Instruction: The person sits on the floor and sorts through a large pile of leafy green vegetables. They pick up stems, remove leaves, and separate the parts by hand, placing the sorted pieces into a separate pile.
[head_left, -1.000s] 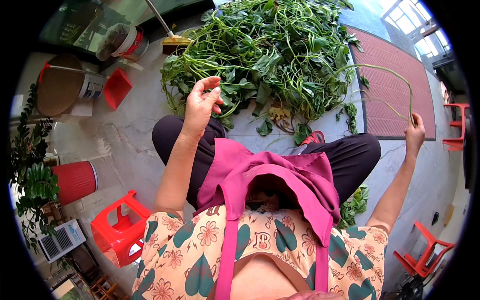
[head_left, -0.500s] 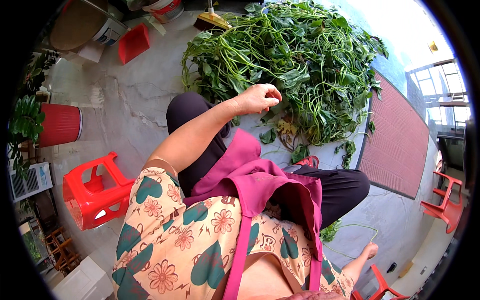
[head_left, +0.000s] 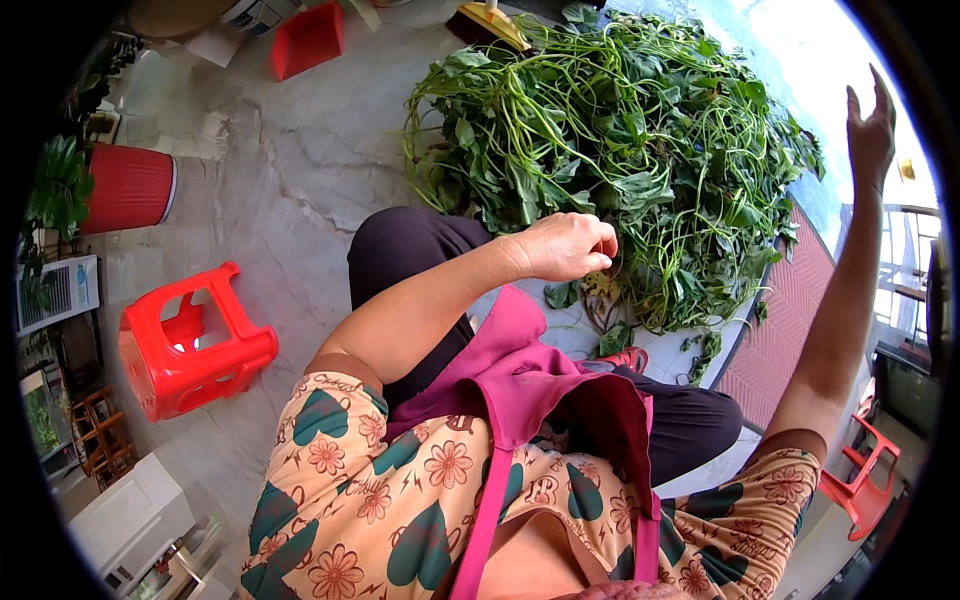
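A large heap of leafy green vines (head_left: 650, 150), with long pale stems, lies on the floor in front of me. My left hand (head_left: 575, 246) hovers at the heap's near edge, above my bent knee. Its fingers are curled in, and whatever they hold, if anything, is hidden. Far out to the right, my right hand (head_left: 872, 135) is raised at the end of an outstretched arm. Its fingers are spread and nothing shows in them. A yellowed leaf (head_left: 602, 288) and loose green leaves lie between the heap and my shoe (head_left: 628, 358).
A red plastic stool (head_left: 190, 340) stands to my left, near a red plant pot (head_left: 128, 188). At the far side are a red dustpan (head_left: 308, 42) and a yellow broom (head_left: 490, 25). A reddish mat (head_left: 775, 340) and a red chair (head_left: 862, 478) are to the right.
My right hand has swung from low right, where it had a long green vine, up to the far right, and opened. That vine is out of sight. My left hand stays curled near the heap.
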